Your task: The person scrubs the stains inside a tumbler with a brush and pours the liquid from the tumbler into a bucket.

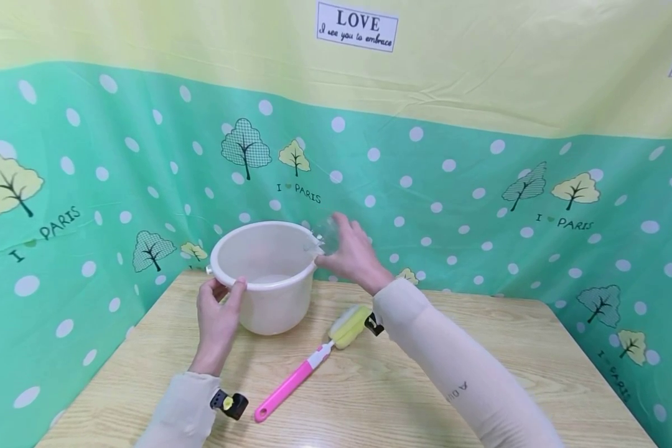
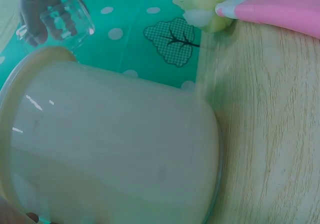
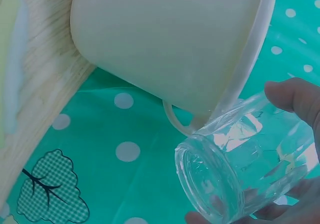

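A white plastic bucket stands upright on the table. My left hand holds the near left of its rim, thumb on top; only a bit of that hand shows at the lower left of the left wrist view. At the bucket's right rim, my right hand grips a clear drinking glass around its side. The glass is tilted, its thick base pointing down and away from the fingers in the right wrist view. A sponge brush with a pink handle lies on the table in front of the bucket.
The brush's yellow and white sponge head lies below my right wrist. A wooden table carries everything, and a green and yellow printed cloth hangs close behind the bucket. A bucket handle loop hangs beside its wall.
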A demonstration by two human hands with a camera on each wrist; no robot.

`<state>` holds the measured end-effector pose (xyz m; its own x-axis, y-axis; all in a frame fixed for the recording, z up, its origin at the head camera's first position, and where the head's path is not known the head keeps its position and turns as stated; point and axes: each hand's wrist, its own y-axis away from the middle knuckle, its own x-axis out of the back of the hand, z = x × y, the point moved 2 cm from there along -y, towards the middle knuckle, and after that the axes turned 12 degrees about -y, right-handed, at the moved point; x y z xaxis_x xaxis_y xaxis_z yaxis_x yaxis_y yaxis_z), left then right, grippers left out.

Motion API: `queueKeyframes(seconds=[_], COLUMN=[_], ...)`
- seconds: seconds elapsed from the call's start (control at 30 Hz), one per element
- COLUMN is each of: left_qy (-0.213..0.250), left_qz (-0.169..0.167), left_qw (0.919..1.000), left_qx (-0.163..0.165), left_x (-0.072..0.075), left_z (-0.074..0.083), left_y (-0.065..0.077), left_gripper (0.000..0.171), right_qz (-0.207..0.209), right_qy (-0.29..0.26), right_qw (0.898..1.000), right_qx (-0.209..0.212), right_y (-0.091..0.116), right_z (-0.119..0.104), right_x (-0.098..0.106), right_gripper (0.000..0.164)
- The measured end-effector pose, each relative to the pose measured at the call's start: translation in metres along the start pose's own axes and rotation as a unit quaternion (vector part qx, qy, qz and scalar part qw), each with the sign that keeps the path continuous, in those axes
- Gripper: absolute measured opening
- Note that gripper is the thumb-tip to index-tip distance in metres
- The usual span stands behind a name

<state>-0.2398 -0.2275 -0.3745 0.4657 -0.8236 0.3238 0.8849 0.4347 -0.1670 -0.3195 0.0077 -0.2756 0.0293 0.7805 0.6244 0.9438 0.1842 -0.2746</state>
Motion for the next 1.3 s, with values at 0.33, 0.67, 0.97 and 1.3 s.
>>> queueKeyframes(seconds=[0.33, 0.67, 0.97, 1.3], left_qy=[-0.001, 0.0, -0.004, -0.003], left_qz=[0.001, 0.003, 0.002, 0.003], left_qw=[1.0, 1.0, 1.0, 1.0], left_qx=[0.003, 0.005, 0.004, 0.001], left_x=[0.0, -0.001, -0.001, -0.001], left_z=[-0.002, -0.002, -0.002, -0.001], left_y=[0.0, -0.001, 0.0, 0.0], left_gripper=[0.071, 0.071, 0.071, 0.07], right_qz=[0.027, 0.039, 0.044, 0.063], right_qy=[-0.067, -0.107, -0.147, -0.187], right_qw=[0.997, 0.993, 0.988, 0.98], right_qx=[-0.005, -0.01, -0.028, -0.036], right_y=[0.005, 0.01, 0.017, 0.024], right_z=[0.013, 0.027, 0.037, 0.054], right_x=[0.0, 0.001, 0.004, 0.008], right_gripper=[0.107, 0.105, 0.1, 0.098])
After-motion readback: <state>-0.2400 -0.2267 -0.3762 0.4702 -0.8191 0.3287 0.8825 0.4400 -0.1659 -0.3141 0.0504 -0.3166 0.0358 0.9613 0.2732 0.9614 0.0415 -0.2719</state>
